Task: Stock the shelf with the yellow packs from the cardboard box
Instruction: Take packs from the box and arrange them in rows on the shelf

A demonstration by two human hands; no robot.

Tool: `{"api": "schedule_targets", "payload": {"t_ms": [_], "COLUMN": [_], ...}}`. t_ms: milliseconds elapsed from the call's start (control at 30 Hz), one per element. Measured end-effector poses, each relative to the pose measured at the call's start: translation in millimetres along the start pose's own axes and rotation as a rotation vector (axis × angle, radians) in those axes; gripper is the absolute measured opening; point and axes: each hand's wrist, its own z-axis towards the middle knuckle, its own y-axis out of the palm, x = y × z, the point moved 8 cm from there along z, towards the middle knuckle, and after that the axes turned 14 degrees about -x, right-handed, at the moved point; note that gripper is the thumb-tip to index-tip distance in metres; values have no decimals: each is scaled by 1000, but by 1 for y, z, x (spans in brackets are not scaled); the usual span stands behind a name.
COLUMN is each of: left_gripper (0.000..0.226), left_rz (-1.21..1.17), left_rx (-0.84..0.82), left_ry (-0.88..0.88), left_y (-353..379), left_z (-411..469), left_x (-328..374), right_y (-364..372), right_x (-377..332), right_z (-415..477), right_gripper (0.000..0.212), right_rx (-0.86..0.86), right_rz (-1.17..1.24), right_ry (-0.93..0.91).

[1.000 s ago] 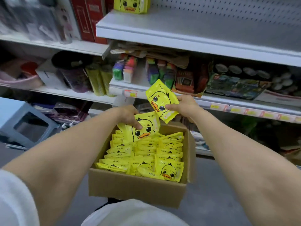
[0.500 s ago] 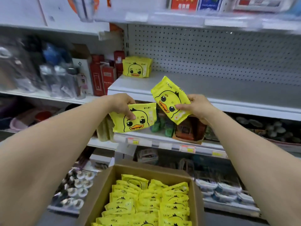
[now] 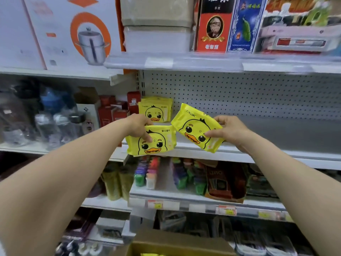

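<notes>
My left hand point(image 3: 137, 126) grips a yellow duck pack point(image 3: 153, 143) by its top left corner, in front of the grey shelf's point(image 3: 276, 139) front edge. A second yellow duck pack point(image 3: 195, 126), tilted, is pinched by my right hand point(image 3: 228, 131) just above that edge. A small stack of the same yellow packs point(image 3: 156, 109) stands upright at the shelf's left end against the pegboard. Only the top rim of the cardboard box point(image 3: 177, 244) shows at the bottom, with a sliver of yellow inside.
Red boxes point(image 3: 112, 111) stand left of the stacked packs. The shelf right of the stack is bare back to the pegboard point(image 3: 239, 93). Above hangs another shelf point(image 3: 184, 61) with boxed goods. Below sit small colourful items point(image 3: 166, 174) and card packs behind price tags.
Both hands rose from the box with one pack each and moved forward to the shelf's front edge. The view tilted up, so the box dropped almost out of sight.
</notes>
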Motion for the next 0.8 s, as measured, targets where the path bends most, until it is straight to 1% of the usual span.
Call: {"api": "schedule_targets", "payload": {"t_ms": [167, 267, 367, 400, 433, 500, 533, 667, 800], "left_gripper": [77, 77, 83, 84, 84, 77, 72, 66, 69], "left_rz": [33, 67, 54, 53, 53, 60, 60, 83, 193], "left_rx": [-31, -41, -73, -70, -57, -11, 11, 108, 220], "left_ry": [-6, -4, 25, 35, 44, 82, 106, 185, 176], "left_y": [-12, -14, -19, -22, -26, -36, -41, -54, -66], "left_z": [44, 62, 84, 91, 98, 113, 120, 149, 177], "left_x": [-20, -27, -36, -38, -40, -42, -42, -41, -41], "right_y": [-2, -4, -5, -5, -5, -3, -2, 3, 11], "right_x": [2, 9, 16, 18, 19, 19, 19, 22, 22], "right_z": [40, 62, 82, 86, 90, 95, 97, 109, 127], "right_gripper": [24, 43, 53, 53, 47, 33, 29, 27, 23], "right_rx": [4, 11, 22, 29, 31, 15, 4, -32, -50], "right_rz": [-103, -145, -123, -115, -115, -121, -137, -276, -339], "right_ry": [20, 66, 90, 91, 84, 68, 72, 141, 162]}}
